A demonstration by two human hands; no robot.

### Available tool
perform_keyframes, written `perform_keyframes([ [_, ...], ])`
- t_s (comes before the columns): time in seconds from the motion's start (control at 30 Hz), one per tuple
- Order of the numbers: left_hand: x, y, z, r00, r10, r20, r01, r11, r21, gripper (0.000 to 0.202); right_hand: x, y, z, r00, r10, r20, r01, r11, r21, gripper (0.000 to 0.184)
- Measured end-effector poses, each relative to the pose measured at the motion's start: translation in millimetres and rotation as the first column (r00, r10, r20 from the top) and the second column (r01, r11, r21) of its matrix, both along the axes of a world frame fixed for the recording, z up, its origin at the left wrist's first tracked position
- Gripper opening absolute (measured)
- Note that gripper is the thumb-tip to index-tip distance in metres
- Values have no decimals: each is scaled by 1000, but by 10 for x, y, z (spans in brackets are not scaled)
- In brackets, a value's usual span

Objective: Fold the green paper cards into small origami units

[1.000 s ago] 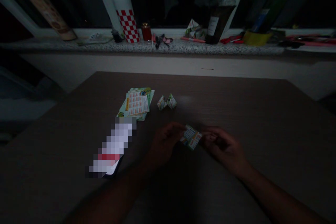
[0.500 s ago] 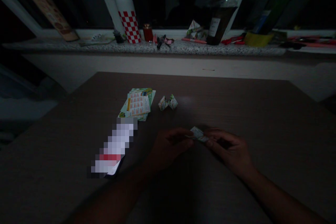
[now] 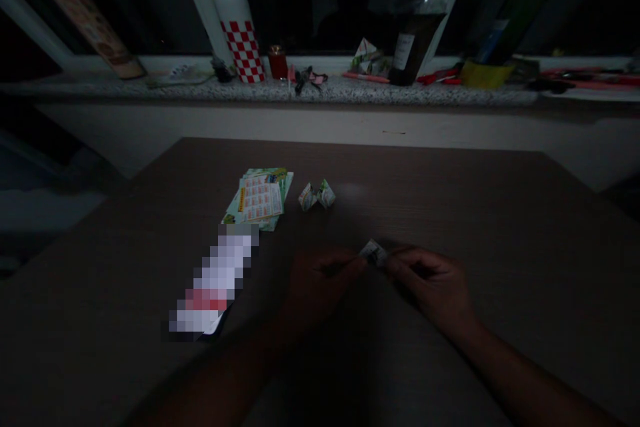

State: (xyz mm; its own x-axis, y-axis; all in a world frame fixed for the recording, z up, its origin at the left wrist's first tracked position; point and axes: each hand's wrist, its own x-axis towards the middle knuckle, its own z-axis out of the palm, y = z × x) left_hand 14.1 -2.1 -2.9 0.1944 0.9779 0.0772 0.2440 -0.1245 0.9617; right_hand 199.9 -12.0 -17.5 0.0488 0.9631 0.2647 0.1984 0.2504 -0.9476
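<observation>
In dim light both my hands meet over the brown table (image 3: 450, 200), pinching one small folded piece of printed paper (image 3: 375, 252) between them. My left hand (image 3: 320, 283) grips its left side with closed fingers. My right hand (image 3: 430, 283) grips its right side, fingers also closed. Most of the paper is hidden by my fingertips. A stack of printed paper sheets (image 3: 260, 199) lies further back on the left. Beside that stack sits a small folded paper shape (image 3: 317, 195).
A blurred-out flat object (image 3: 215, 283) lies on the table left of my left hand. The stone windowsill (image 3: 310, 90) behind holds a red-and-white checked bottle (image 3: 235, 17), a small red jar (image 3: 277, 61), two dark bottles (image 3: 415, 33) and assorted small clutter.
The paper, held up with its printed face showing a second ago, has been turned down and folded smaller between my fingertips. Both hands stayed in nearly the same place.
</observation>
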Motion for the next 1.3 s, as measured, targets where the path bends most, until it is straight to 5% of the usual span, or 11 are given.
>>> perform_keyframes([
  [0.53, 69, -63, 6, 997, 69, -35, -70, 997, -34, 19, -35, -59, -22, 998, -60, -26, 61, 998, 27, 17],
  [0.7, 61, -54, -16, 998, 2, 59, 5, 994, -106, 15, -25, -56, 3, 999, -49, 7, 48, 998, 50, 16],
  [0.9, 39, -27, -62, 991, -70, 111, 96, 963, -251, 42, 6, -40, -1, 997, 55, 60, -59, 996, 71, 15],
  [1.03, 32, -15, -103, 986, -115, 125, 136, 975, -177, 23, 12, -37, -19, 993, 91, 76, -98, 991, 96, 15],
  [1.3, 13, 16, -107, 988, -138, 62, 144, 984, -104, 17, 18, -49, -40, 991, 76, 112, -87, 991, 98, 18],
])
